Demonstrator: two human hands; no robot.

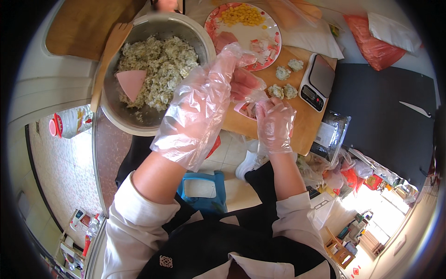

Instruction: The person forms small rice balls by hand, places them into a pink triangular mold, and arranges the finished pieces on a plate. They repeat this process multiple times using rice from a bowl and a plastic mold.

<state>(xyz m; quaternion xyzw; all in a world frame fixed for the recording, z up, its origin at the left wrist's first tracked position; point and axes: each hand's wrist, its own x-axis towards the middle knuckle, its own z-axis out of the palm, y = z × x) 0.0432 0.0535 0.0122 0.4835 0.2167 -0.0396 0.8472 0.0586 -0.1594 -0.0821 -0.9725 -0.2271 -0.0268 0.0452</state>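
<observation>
My left hand [228,78], in a clear plastic glove, is raised over the cutting board with its fingers apart and nothing seen in it. Its lower fingertips come close to my right hand [277,120], also gloved. That right hand is bent over a pink mould [245,110] with pale and reddish pieces in it. My fingers cover much of the mould, so their grip on it is hidden. Left of my hands stands a steel bowl [115,118] of mixed rice [160,69], with a pink triangular piece [131,84] lying on the rice.
Several small rice balls [283,73] sit on the wooden board [240,123] beside a digital scale [317,82]. Behind, a patterned plate [240,33] holds corn kernels and chopped pieces. A wooden fork [108,59] leans across the bowl's rim. A white-bladed knife [414,108] lies on a black surface.
</observation>
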